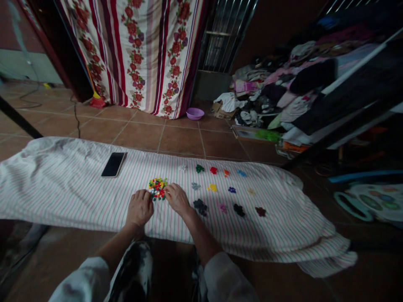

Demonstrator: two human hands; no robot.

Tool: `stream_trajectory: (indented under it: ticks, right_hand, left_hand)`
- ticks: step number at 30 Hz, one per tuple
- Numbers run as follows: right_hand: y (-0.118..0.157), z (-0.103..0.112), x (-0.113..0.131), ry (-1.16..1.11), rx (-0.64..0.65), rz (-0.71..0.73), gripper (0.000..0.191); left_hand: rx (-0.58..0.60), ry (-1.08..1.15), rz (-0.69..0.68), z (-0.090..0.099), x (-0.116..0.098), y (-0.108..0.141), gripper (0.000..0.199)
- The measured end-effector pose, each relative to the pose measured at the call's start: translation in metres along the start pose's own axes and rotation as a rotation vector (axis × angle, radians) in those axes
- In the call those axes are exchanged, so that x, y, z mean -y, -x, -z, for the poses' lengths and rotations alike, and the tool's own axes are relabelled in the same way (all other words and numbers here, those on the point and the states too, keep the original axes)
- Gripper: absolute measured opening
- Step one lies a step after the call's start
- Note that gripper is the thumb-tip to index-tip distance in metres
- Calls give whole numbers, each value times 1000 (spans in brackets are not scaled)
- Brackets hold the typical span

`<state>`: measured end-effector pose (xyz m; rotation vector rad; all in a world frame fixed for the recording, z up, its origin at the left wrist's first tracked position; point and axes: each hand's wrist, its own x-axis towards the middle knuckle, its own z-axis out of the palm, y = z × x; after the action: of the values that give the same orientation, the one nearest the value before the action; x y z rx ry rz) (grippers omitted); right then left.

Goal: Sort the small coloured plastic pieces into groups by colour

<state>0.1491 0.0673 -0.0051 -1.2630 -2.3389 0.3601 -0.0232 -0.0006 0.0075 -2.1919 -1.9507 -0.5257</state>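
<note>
A mixed heap of small coloured pieces [157,188] lies on the striped cloth [78,193]. At its lower left edge rests my left hand [140,207], fingers curled down; what they hold, if anything, is hidden. My right hand [176,198] touches the heap's right side, fingertips pinched together on something too small to make out. Sorted by colour, several little piles sit to the right, among them green [200,168], red [213,170], orange [226,173], blue [242,173], yellow [212,187], dark grey [200,206], pink [223,208], black [239,210] and brown [260,211].
A phone [113,164] lies on the cloth left of the heap. Beyond the cloth's far edge, a purple basin [195,113] and a red dustpan [98,102] stand on the tiled floor. Heaped clothes [270,92] fill the back right. A light-blue chair [352,206] is at the right.
</note>
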Motion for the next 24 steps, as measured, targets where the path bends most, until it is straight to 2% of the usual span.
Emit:
stream_trajectory:
  ticks: [14,20,24]
  right_hand:
    - [6,6,4,-161,-70,-28,14]
    - [5,16,-2,-238,-178,-77,20]
    - [6,32,-27,-313,-345,-158,19]
  left_hand:
    - [-22,-14,-28,-3,2,1,12]
    - [-47,-20,-44,-4,4,1,13]
    - [-63,-18,-57,-6,6,2,14]
